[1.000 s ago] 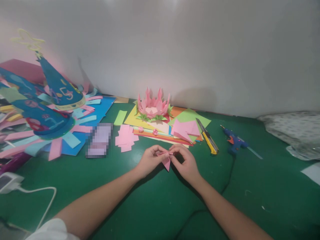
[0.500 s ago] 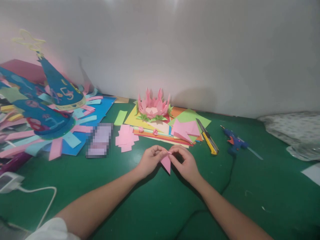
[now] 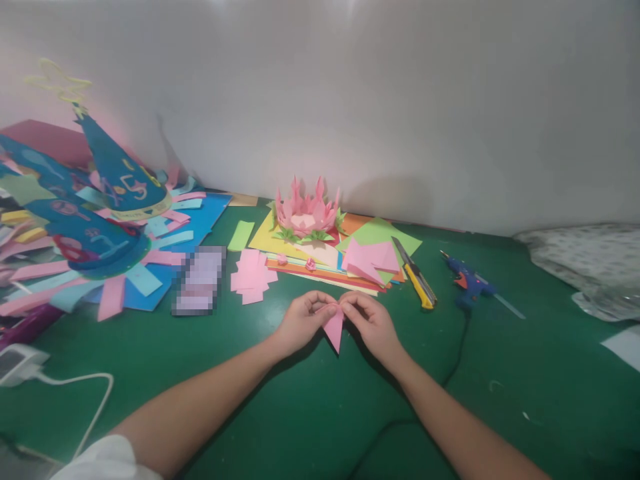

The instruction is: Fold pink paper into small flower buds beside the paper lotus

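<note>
The green table (image 3: 250,413) lies under both hands. Far off to the left hand's left are blue hats (image 3: 117,170); straight beyond the hands, coloured sheets (image 3: 267,237) bear a pink flower (image 3: 306,217). The left hand (image 3: 301,323) and right hand (image 3: 373,327) nearly meet, each pinching the same piece between thumb and fingers. A glue gun (image 3: 470,283) lies well right of the right hand, a knife (image 3: 419,283) nearer it, and pink squares (image 3: 251,275) beyond the left hand. The folded paper (image 3: 335,328) hangs between the fingertips, point toward the wearer; its tip now reaches lower and more face shows than a second ago, suggesting the grip has shifted for creasing its upper edge.
</note>
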Tool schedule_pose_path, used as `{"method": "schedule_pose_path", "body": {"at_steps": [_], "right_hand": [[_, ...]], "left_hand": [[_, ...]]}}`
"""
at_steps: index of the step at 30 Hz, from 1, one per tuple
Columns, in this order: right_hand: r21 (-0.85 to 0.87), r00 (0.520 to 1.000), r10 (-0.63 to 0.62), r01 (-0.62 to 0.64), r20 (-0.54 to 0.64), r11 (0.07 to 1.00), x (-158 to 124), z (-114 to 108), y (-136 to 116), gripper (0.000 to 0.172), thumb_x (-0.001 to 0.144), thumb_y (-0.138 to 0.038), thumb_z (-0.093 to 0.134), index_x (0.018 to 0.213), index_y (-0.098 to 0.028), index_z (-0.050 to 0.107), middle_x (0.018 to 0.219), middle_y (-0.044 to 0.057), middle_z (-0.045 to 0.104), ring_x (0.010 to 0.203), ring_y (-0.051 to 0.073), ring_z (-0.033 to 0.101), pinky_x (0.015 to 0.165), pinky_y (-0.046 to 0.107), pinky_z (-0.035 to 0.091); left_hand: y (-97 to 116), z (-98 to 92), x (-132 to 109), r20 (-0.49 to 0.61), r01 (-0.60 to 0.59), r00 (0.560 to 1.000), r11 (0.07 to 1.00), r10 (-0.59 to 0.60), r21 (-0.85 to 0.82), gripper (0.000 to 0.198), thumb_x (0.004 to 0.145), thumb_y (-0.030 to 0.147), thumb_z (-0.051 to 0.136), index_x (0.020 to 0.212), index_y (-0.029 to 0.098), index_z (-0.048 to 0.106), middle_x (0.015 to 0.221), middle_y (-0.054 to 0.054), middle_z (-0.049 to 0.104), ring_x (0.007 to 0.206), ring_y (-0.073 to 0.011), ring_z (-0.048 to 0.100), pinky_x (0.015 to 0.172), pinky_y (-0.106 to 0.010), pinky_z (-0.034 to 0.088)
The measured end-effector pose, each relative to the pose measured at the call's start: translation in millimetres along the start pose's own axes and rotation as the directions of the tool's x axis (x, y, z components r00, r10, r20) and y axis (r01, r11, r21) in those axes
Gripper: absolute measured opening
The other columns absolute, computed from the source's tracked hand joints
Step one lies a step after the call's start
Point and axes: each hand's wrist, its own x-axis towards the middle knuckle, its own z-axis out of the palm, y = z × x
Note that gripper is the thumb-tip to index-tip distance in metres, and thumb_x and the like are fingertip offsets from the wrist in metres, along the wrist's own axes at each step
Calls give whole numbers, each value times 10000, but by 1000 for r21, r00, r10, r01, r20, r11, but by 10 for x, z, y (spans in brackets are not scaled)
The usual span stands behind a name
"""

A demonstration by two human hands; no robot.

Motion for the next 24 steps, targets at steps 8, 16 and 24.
{"method": "schedule_pose_path", "body": {"at_steps": [8, 16, 24], "right_hand": [[-7, 999, 1, -1, -32, 1000, 1, 0, 18, 172, 837, -265, 514, 693, -187, 567, 745, 28, 590, 721, 168, 551, 688, 281, 434], [10, 996, -18, 18, -87, 1000, -13, -17, 6, 161, 829, -277, 546, 696, -191, 581, 767, 22, 591, 737, 163, 553, 708, 276, 433], [177, 995, 93, -85, -32, 980, -70, 3, 12, 203, 889, -361, 426, 875, -197, 544, 765, 18, 563, 654, 134, 538, 617, 254, 455]], "left_hand": [[34, 13, -6, 31, 21, 999, 999, -20, -28, 352, 673, 375, 684, 903, 128, 581, 702, -3, 615, 584, -70, 511, 566, -197, 367], [-32, -6, 23, -36, -93, 995, 993, 96, 74, 240, 683, 343, 678, 794, 137, 621, 829, -45, 644, 759, -135, 573, 718, -262, 438], [24, 8, 3, -149, -51, 988, 993, 34, -109, 237, 670, 329, 699, 776, 139, 606, 689, 19, 592, 623, -73, 521, 645, -213, 420]]}}
